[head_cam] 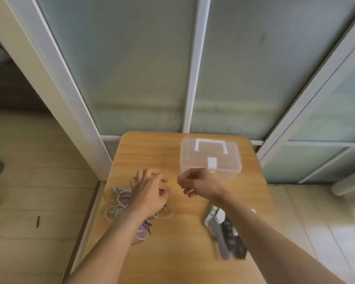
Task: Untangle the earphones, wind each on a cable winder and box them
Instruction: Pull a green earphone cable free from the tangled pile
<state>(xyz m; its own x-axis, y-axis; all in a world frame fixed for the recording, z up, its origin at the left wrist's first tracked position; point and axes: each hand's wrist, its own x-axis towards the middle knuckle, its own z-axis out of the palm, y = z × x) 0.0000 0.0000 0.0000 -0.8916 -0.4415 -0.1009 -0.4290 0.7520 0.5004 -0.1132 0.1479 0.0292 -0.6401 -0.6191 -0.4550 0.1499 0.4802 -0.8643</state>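
Tangled pastel earphones [123,203] are heaped on the wooden table [172,253], with nothing wound or boxed yet. A dark cable seems pinched by the left hand [150,191]; the right hand [197,183] is curled, contents unclear. Cable winders [223,228] lie unused; the clear box [210,155] is closed.

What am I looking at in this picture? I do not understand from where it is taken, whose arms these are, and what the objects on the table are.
There is no machine here. A person wears a camera on the head, so this single picture looks down along their own two bare arms. On the wooden table lies a tangled heap of earphones with thin coloured cables. The left hand is on that heap, fingers curled at the cables. The right hand hovers beside it, loosely curled; whether it holds a cable is too blurred to tell. Behind it stands a clear plastic box with its lid closed. Beside the right forearm lie grey and black cable winders.
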